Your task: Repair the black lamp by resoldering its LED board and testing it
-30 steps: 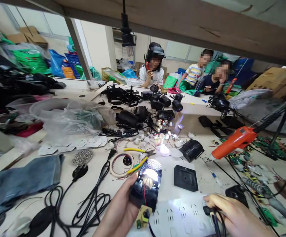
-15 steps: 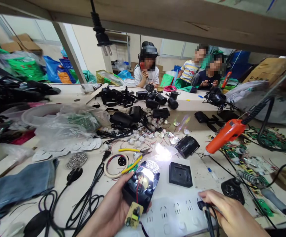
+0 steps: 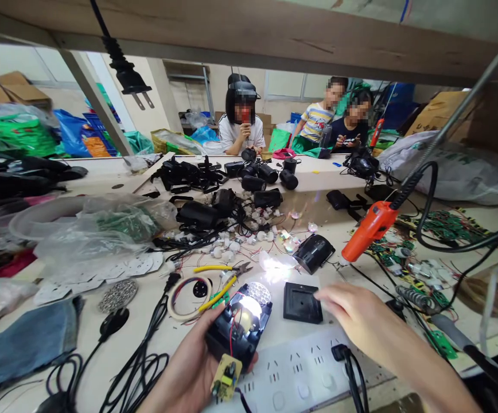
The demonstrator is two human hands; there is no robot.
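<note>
My left hand [image 3: 197, 350] is wrapped round a black lamp housing [image 3: 218, 338] whose lamp [image 3: 249, 310] is lit. A small circuit board [image 3: 226, 376] hangs from it on wires, at the near side. My right hand [image 3: 352, 310], somewhat blurred, reaches with fingers stretched to the right edge of a square black frame [image 3: 303, 303] on the table; whether they touch I cannot tell. Below that hand a black plug [image 3: 341, 351] sits in the white power strip [image 3: 287, 376]. A perforated round disc [image 3: 259, 292] shows just beyond the housing.
Yellow-handled pliers [image 3: 218, 287] lie by a tape roll [image 3: 175, 298]. An orange electric screwdriver [image 3: 369, 229] hangs at right. A curved black shell [image 3: 314, 253], several white bulbs [image 3: 232, 246] and circuit boards [image 3: 442, 226] lie beyond. A plug [image 3: 132, 77] dangles overhead. People sit opposite.
My right hand has let go of the plug in the power strip and moved up to the square black frame. My left hand still holds the lit housing. The view has shifted slightly right.
</note>
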